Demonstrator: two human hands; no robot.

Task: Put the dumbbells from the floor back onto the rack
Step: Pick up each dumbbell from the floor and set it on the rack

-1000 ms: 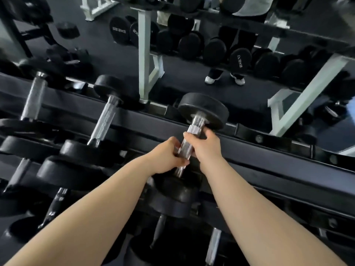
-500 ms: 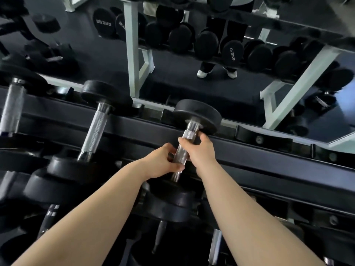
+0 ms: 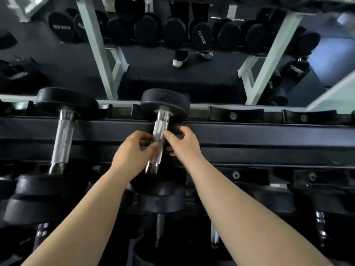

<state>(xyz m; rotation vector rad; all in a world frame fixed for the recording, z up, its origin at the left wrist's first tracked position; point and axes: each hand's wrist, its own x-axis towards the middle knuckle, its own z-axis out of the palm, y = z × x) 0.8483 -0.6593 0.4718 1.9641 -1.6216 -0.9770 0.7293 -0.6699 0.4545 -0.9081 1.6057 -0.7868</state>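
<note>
Both my left hand and right hand curl lightly around the handle of the dumbbell, which lies across the rack's top tier. A second dumbbell lies left on that tier. Behind the rack, a mirror reflects dark gym floor.

Black heads and finely ridged silver handle on the dumbbell; black rack; pale green uprights; white shoes.

Dumbbells on black rack, perhaps tiered
</note>
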